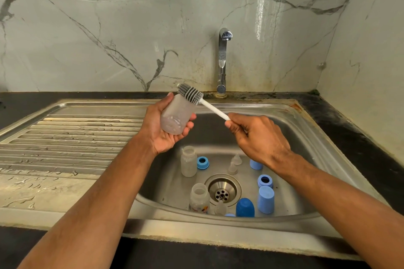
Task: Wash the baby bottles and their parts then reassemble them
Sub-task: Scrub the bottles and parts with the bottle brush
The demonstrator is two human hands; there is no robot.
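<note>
While the left hand (162,129) wraps its fingers round a frosted clear plastic baby bottle (176,117) above the stainless steel sink (290,131), the right hand (260,137) pinches the white handle of a grey silicone bottle brush (190,93), whose head sits at the bottle's mouth. Scrubbing seems underway; next the head must slide straight in. Open room lies above the basin, the chrome tap (223,59) just behind.
</note>
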